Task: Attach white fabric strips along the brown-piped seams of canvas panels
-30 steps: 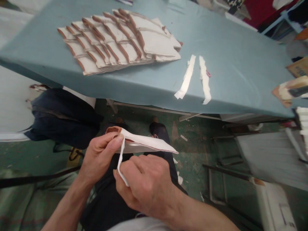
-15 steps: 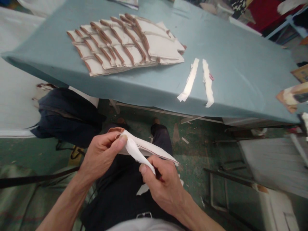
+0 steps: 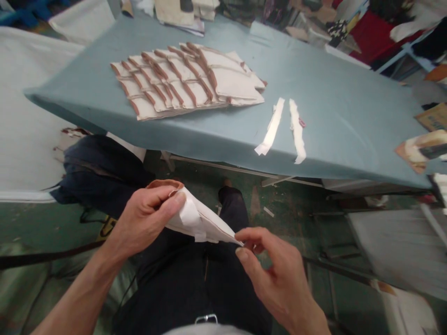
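Observation:
My left hand [image 3: 148,216] pinches a folded white fabric piece [image 3: 213,214] by its brown-edged end, above my lap. Under the left thumb is also a white cloth strip [image 3: 190,214], whose loose end hangs along the near side of the piece. At the piece's far, narrow tip, the thumb and forefinger of my right hand [image 3: 270,265] close around the corner. A stack of similar white fabric pieces [image 3: 195,79] with brown edges lies fanned out on the table in front of me.
Two more white strips [image 3: 272,126] lie near the front edge of the blue-covered table [image 3: 349,111], a small reddish bit beside one. Dark blue cloth [image 3: 101,160] hangs at the left. A metal-framed stand [image 3: 349,265] is low on the right.
My right hand has let go of the strip's end and moved right to the tip of the fabric piece. The strip now hangs loose. The view has tilted up slightly.

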The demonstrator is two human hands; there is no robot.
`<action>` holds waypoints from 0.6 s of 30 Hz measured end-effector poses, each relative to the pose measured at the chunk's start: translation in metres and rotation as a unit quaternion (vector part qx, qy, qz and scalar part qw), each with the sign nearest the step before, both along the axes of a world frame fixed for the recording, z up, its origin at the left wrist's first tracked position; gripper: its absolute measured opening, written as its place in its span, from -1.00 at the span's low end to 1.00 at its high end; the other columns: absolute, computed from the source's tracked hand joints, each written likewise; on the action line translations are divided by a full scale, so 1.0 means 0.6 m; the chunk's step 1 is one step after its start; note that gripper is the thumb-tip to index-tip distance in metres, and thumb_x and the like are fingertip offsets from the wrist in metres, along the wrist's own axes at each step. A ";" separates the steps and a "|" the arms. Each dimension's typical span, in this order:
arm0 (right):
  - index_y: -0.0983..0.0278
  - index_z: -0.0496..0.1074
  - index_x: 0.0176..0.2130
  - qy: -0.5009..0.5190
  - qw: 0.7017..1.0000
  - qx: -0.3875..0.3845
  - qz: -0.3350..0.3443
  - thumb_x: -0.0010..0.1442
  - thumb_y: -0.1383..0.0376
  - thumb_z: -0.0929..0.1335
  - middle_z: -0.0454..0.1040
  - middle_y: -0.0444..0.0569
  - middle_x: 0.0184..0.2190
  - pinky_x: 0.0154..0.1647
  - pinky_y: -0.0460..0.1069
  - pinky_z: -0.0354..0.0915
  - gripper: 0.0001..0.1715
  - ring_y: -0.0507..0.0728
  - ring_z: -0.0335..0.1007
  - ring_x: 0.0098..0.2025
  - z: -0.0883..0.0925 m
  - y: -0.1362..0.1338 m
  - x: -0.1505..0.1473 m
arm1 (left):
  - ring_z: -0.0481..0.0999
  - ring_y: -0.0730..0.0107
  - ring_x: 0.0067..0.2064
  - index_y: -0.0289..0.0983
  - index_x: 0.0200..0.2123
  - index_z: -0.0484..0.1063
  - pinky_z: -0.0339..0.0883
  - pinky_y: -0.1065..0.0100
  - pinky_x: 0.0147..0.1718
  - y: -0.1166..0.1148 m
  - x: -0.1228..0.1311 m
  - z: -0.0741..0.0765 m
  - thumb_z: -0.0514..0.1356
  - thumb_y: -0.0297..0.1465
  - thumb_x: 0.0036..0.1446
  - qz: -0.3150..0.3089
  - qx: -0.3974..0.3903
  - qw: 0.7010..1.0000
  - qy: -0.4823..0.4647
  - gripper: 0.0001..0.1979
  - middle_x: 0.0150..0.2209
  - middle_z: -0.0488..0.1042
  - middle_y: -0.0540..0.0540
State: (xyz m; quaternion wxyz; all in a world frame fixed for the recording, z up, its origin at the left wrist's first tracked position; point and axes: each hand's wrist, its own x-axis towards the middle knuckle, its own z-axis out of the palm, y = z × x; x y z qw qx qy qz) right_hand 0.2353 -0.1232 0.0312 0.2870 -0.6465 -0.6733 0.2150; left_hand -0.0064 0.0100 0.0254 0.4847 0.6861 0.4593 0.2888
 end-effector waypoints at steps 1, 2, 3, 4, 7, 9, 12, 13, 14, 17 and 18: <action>0.21 0.56 -0.10 -0.017 0.999 0.046 -0.003 0.36 0.26 0.41 0.69 -0.07 -0.28 -0.24 -0.03 0.43 -0.88 0.12 0.66 -0.29 -0.006 0.009 -0.002 | 0.28 0.45 -0.48 -0.26 -0.60 0.36 0.17 0.43 -0.50 -0.002 0.000 0.002 0.18 -0.17 0.30 -0.005 -0.004 1.000 0.002 -0.55 -0.54 0.33 0.02; 0.22 0.54 -0.09 -0.032 0.997 0.076 0.000 0.34 0.27 0.42 0.70 -0.03 -0.24 -0.22 -0.02 0.44 -0.87 0.15 0.67 -0.24 -0.016 0.019 -0.007 | 0.29 0.44 -0.48 -0.26 -0.59 0.37 0.17 0.42 -0.51 -0.003 0.000 0.003 0.18 -0.16 0.31 -0.011 -0.009 1.000 0.001 -0.55 -0.53 0.34 0.02; 0.24 0.53 -0.11 -0.045 0.995 0.091 0.012 0.32 0.28 0.43 0.70 0.00 -0.22 -0.22 -0.01 0.44 -0.87 0.16 0.68 -0.23 -0.027 0.028 -0.013 | 0.29 0.43 -0.48 -0.25 -0.59 0.38 0.18 0.42 -0.51 -0.005 0.000 0.005 0.17 -0.16 0.32 -0.018 -0.014 1.000 -0.002 -0.55 -0.53 0.35 0.02; 0.24 0.51 -0.15 -0.048 0.994 0.094 0.031 0.30 0.31 0.42 0.69 -0.02 -0.27 -0.27 -0.03 0.41 -0.91 0.15 0.67 -0.28 -0.041 0.035 -0.021 | 0.30 0.42 -0.47 -0.25 -0.58 0.39 0.20 0.42 -0.50 -0.006 0.000 0.006 0.17 -0.17 0.33 -0.027 -0.019 0.999 -0.005 -0.55 -0.52 0.34 0.02; 0.22 0.42 -0.31 -0.028 0.994 0.089 0.063 0.26 0.40 0.34 0.56 -0.15 -0.52 -0.48 -0.05 0.21 -0.90 0.06 0.50 -0.56 -0.076 0.042 -0.048 | 0.32 0.40 -0.43 -0.25 -0.55 0.41 0.24 0.42 -0.45 -0.005 -0.005 0.006 0.19 -0.20 0.33 -0.050 -0.024 0.998 -0.014 -0.59 -0.51 0.34 0.03; 0.21 0.39 -0.35 -0.014 0.995 0.088 0.048 0.23 0.41 0.32 0.50 -0.18 -0.59 -0.52 -0.05 0.15 -0.87 0.03 0.43 -0.63 -0.089 0.036 -0.065 | 0.33 0.40 -0.39 -0.27 -0.50 0.45 0.26 0.42 -0.41 0.000 -0.010 0.002 0.22 -0.19 0.31 -0.067 -0.040 0.997 -0.011 -0.63 -0.46 0.38 0.02; 0.21 0.40 -0.36 0.000 0.996 0.085 0.017 0.25 0.40 0.31 0.49 -0.18 -0.60 -0.51 -0.05 0.15 -0.85 0.03 0.44 -0.63 -0.094 0.025 -0.085 | 0.31 0.42 -0.38 -0.29 -0.44 0.49 0.23 0.44 -0.41 0.011 -0.019 -0.007 0.25 -0.16 0.29 -0.076 -0.067 0.995 0.002 -0.64 -0.41 0.40 0.01; 0.21 0.40 -0.37 0.004 0.996 0.083 0.008 0.26 0.39 0.31 0.49 -0.18 -0.60 -0.51 -0.05 0.14 -0.84 0.03 0.44 -0.63 -0.094 0.022 -0.090 | 0.28 0.44 -0.39 -0.29 -0.44 0.49 0.20 0.45 -0.42 0.014 -0.020 -0.009 0.26 -0.15 0.28 -0.072 -0.074 0.995 0.006 -0.65 -0.43 0.38 0.03; 0.21 0.40 -0.37 0.009 0.997 0.080 0.001 0.26 0.39 0.31 0.48 -0.18 -0.60 -0.52 -0.05 0.14 -0.84 0.03 0.42 -0.64 -0.094 0.020 -0.094 | 0.26 0.45 -0.40 -0.29 -0.45 0.48 0.18 0.45 -0.44 0.017 -0.021 -0.010 0.27 -0.15 0.27 -0.068 -0.079 0.995 0.008 -0.65 -0.44 0.35 0.05; 0.20 0.37 -0.38 0.047 0.997 0.054 -0.016 0.27 0.37 0.32 0.41 -0.23 -0.62 -0.55 -0.07 0.11 -0.83 0.00 0.33 -0.67 -0.092 0.019 -0.103 | 0.23 0.48 -0.42 -0.29 -0.47 0.46 0.16 0.47 -0.45 0.023 -0.019 -0.003 0.28 -0.16 0.24 -0.068 -0.086 0.994 -0.007 -0.65 -0.45 0.32 0.06; 0.19 0.35 -0.38 0.068 0.997 0.038 -0.015 0.27 0.36 0.33 0.38 -0.25 -0.63 -0.57 -0.08 0.10 -0.84 -0.01 0.30 -0.68 -0.091 0.019 -0.104 | 0.24 0.47 -0.41 -0.29 -0.46 0.47 0.17 0.47 -0.46 0.024 -0.016 0.002 0.28 -0.16 0.24 -0.075 -0.083 0.994 -0.014 -0.66 -0.45 0.33 0.06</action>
